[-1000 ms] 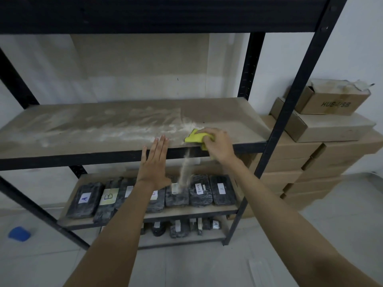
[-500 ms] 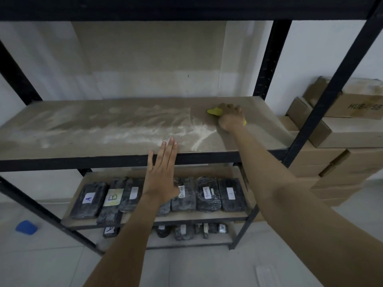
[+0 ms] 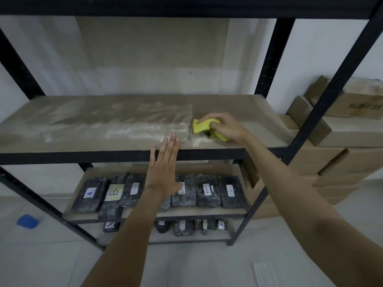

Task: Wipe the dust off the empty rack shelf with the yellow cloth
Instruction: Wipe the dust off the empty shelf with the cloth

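Right hand is reaching over the front rail onto the rack shelf, knuckles up, fingers curled down around the yellow cloth and pressing it against the board. Yellow cloth is lying bunched on the right part of the shelf, its long axis running from the upper left toward the lower right, one end sticking out left of the fingers and the other under the heel of the hand. Pale dust is covering the shelf left of the cloth. Left hand is hovering flat at the front edge, fingers straight, together and pointing toward the wall, holding nothing. Labelled dark packs are sitting on the lower shelf.
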